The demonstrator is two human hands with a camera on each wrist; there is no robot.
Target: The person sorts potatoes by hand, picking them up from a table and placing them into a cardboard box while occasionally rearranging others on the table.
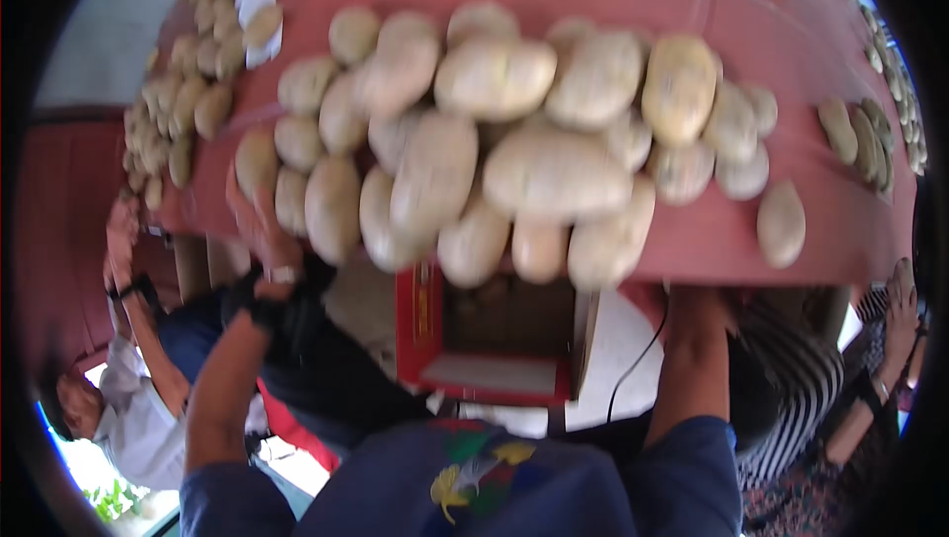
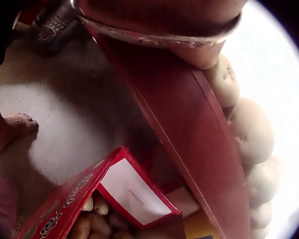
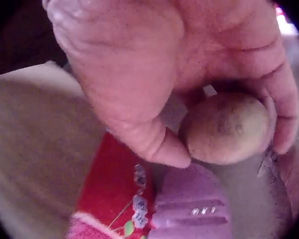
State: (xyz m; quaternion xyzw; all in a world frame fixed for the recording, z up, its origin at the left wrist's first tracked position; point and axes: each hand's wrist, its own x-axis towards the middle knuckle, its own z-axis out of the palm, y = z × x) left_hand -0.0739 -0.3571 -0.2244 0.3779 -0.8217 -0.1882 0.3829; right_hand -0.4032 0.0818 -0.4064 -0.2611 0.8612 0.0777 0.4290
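Note:
In the right wrist view my right hand [image 3: 134, 69] holds a potato [image 3: 226, 129] between thumb and curled fingers. The head view shows the right forearm [image 1: 692, 349] reaching below the table edge, which hides that hand. My left hand [image 1: 259, 221] rests at the table's edge, its fingers along a potato [image 1: 255, 160] at the left end of a heap. Bracelet and wrist fill the top of the left wrist view, the fingers out of sight. A large heap of potatoes [image 1: 559, 174] covers the table in front of me. Below stands a red box [image 1: 415, 330] with potatoes [image 2: 95, 226] inside.
The red tabletop [image 1: 732, 241] carries more heaps: potatoes [image 1: 188, 107] at far left and others [image 1: 870, 142] at right. A lone potato [image 1: 781, 224] lies near the front edge. Other people sit at both sides. A purple slipper [image 3: 192, 199] shows below the right hand.

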